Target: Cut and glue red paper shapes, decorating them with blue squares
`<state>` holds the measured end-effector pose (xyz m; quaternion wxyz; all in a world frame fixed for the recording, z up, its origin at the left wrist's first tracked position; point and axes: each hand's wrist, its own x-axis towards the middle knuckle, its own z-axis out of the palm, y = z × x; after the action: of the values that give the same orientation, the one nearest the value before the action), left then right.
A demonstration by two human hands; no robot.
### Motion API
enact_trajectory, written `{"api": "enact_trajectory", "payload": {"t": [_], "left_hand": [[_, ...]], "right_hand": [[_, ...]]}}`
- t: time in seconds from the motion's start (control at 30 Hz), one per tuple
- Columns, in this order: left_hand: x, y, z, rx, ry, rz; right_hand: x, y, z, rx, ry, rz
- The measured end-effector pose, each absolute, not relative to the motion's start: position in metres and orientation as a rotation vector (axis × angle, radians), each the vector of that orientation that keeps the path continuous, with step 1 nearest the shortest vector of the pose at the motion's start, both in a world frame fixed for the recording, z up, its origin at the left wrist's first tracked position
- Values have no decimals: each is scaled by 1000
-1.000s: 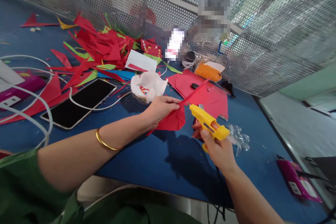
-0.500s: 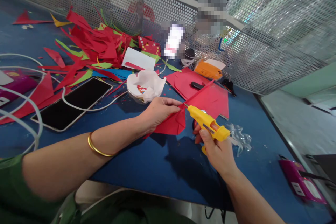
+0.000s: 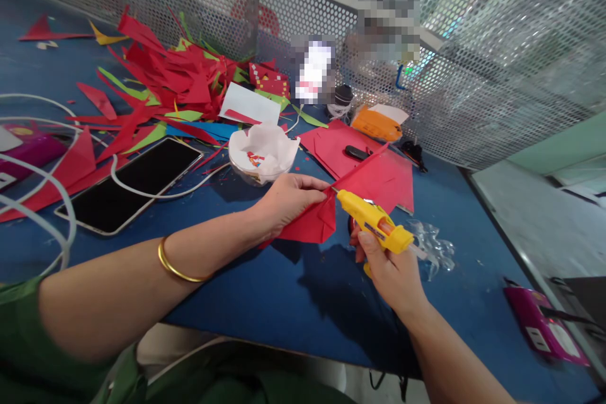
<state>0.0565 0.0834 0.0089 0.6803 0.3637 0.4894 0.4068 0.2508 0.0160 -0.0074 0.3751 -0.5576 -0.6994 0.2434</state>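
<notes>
My left hand (image 3: pixel 288 202) pinches a folded red paper piece (image 3: pixel 312 222) above the blue table, thumb and fingers closed on its upper edge. Wrapped round the handle of a yellow glue gun (image 3: pixel 379 222) is my right hand (image 3: pixel 391 271). The gun's nozzle points up and left and meets or nearly meets the paper's upper right corner. A long red strip slants up to the right from that corner, over a stack of red sheets (image 3: pixel 326 145). The fingertips of my right hand are partly hidden by the gun.
Red and green scraps (image 3: pixel 189 79) lie heaped at the back left. Nearer are a black phone (image 3: pixel 132 186), white cables (image 3: pixel 142 197) and a paper-lined bowl (image 3: pixel 262 154). Clear plastic (image 3: pixel 433 249) and a purple box (image 3: pixel 542 325) lie right. A perforated metal screen (image 3: pixel 312 6) stands behind.
The glue gun has shifted very slightly to the left with my right hand. My left hand and the red piece have hardly moved.
</notes>
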Motion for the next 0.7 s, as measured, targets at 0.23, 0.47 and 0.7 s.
{"api": "enact_trajectory", "payload": {"t": [0.23,0.47,0.7], "left_hand": [[57,83,9,834,1121,921],[56,84,10,848,1122,915],[55,83,9,880,1111,894]], "right_hand": [[253,16,-9,-1461,-1785,658],[253,17,-10,-1449,-1769,683],[254,16,-11,-1426,-1794,682]]}}
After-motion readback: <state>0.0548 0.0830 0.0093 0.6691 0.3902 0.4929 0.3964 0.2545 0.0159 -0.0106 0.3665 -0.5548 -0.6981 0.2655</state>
